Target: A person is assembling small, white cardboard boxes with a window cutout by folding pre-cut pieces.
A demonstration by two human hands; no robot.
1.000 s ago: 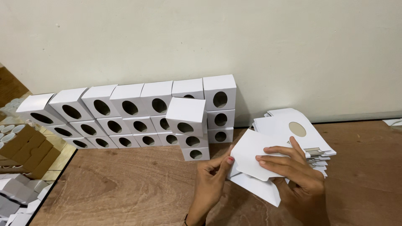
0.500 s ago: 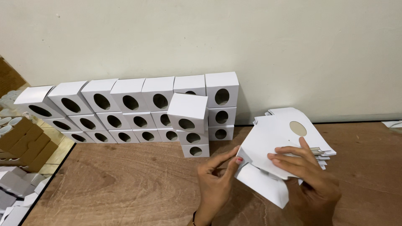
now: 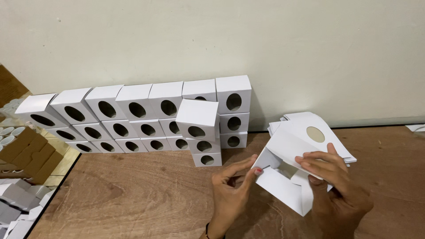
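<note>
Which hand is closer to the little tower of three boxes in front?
Left. The left hand is just below-right of the front stack of boxes; the right hand is farther right, holding the half-folded box.

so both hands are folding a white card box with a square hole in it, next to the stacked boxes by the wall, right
Not quite: the hole is round, not square, as the head view shows. Otherwise yes: the left hand and right hand are both on a white card box, partly opened, beside the stacked boxes against the wall.
</note>
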